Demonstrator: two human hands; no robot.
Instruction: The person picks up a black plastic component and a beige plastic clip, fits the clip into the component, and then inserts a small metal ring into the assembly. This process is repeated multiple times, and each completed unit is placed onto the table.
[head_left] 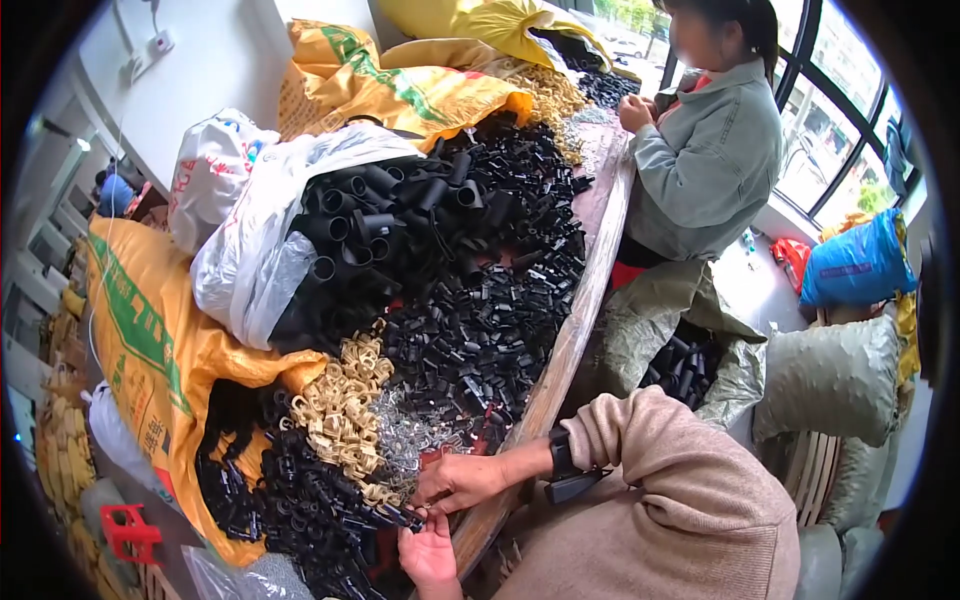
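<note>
Left hand (428,550) palm up at the desk (580,300) near edge, fingers curled on a small black tube (405,517). Tube's long axis runs roughly left-right, tip toward the tan clips (340,405). Right hand (460,482) just above it, fingertips pinching the same tube; grip narrow on both. Silver metal bits (410,435) just beyond the right hand. Big black parts pile (470,300) further back on the wooden desk. Yellow sack (150,340) left of the pile, white bag (260,240) behind. Another person (700,160) sits at the desk's far end by windows.
</note>
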